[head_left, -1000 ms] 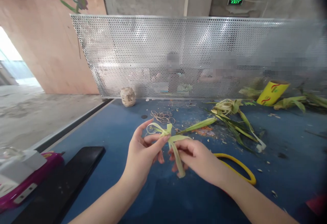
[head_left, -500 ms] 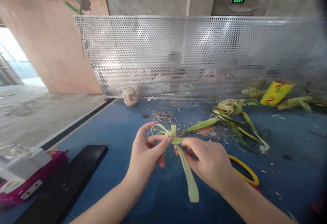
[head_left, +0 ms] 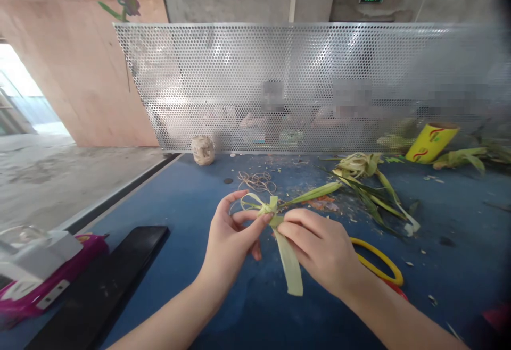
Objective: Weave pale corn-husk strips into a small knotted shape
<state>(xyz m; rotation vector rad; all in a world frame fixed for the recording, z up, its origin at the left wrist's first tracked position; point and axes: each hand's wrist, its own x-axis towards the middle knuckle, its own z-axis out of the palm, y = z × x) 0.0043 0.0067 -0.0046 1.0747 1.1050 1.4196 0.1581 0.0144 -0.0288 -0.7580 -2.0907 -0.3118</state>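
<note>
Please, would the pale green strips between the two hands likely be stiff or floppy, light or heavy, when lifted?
The pale green strips are probably flexible, since one curves into a loop near the left hand. They look thin and flat, so they are likely light, and might tear if pulled hard.

The left hand (head_left: pixel 233 227) is pinching a husk knot (head_left: pixel 268 208) above the blue bench (head_left: pixel 171 196). The right hand (head_left: pixel 323 246) is gripping husk just beside it; a pale strip (head_left: pixel 291 270) is hanging below. String (head_left: pixel 255 181) is lying beyond the knot. A yellow loop (head_left: pixel 385 265) is lying beside the right forearm. A yellow roll (head_left: pixel 431 143) is leaning near the mesh screen (head_left: pixel 239 73).
</note>
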